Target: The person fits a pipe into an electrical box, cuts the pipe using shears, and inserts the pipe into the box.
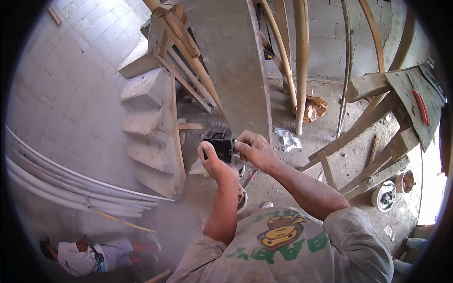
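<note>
My left hand (211, 158) is wrapped round the left side of a small dark box (220, 150), its thumb pointing up. On the box's right edge my right hand (251, 150) pinches with thumb and fingers. The box is black inside and is held in front of my chest, over the floor. A grey concrete slab or column (231, 66) stands just beyond my hands. Below the box, a bucket (242, 198) is partly hidden by my arms and shirt.
Concrete steps (144, 122) rise at the left, near white pipes (71, 186). Bamboo poles (300, 61) stand beyond. A wooden trestle (373, 134) bears a red tool (420, 107); buckets (384, 196) sit below. Another person (89, 254) is at the lower left, amid dust.
</note>
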Available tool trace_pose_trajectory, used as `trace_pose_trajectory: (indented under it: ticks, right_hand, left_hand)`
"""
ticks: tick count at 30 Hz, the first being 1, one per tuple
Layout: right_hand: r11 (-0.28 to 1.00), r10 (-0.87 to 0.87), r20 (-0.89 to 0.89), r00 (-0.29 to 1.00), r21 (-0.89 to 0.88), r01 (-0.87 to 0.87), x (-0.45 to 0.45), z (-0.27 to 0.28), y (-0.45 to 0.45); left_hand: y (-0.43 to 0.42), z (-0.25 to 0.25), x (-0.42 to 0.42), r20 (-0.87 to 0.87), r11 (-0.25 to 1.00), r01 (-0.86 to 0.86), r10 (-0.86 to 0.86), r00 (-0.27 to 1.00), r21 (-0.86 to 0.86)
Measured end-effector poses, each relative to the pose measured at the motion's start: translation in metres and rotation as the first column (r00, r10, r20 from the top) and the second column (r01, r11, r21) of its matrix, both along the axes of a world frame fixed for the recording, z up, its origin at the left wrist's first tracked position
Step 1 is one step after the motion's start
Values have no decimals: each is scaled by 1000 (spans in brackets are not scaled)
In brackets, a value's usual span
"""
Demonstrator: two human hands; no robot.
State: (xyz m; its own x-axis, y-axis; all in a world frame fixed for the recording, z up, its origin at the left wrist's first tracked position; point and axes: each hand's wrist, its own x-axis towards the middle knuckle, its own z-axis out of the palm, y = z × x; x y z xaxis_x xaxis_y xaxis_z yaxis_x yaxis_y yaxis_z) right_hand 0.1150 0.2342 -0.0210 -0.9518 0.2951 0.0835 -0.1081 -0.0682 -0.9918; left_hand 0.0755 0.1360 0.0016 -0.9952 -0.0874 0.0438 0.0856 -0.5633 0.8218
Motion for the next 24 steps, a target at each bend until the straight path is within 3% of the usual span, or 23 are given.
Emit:
trace_pose_trajectory:
  ticks: [5,11,20,24]
  right_hand:
    - [1000,22,-31,999,22,-22,2,4,4]
    - [999,9,-48,999,39,-8,-1,1,5]
    - [990,59,-50,997,-124,-65,-10,5,7]
    - [982,93,-17,996,-161,-95,-12,10,3]
  left_hand:
    - [-10,-18,-16,-21,995,103,-103,994,-3]
    - [-4,-12,-25,87,994,105,-106,991,15]
    - [3,2,-13,-128,996,-76,68,989,-55]
    - [-2,6,-15,-118,997,-43,36,992,-61]
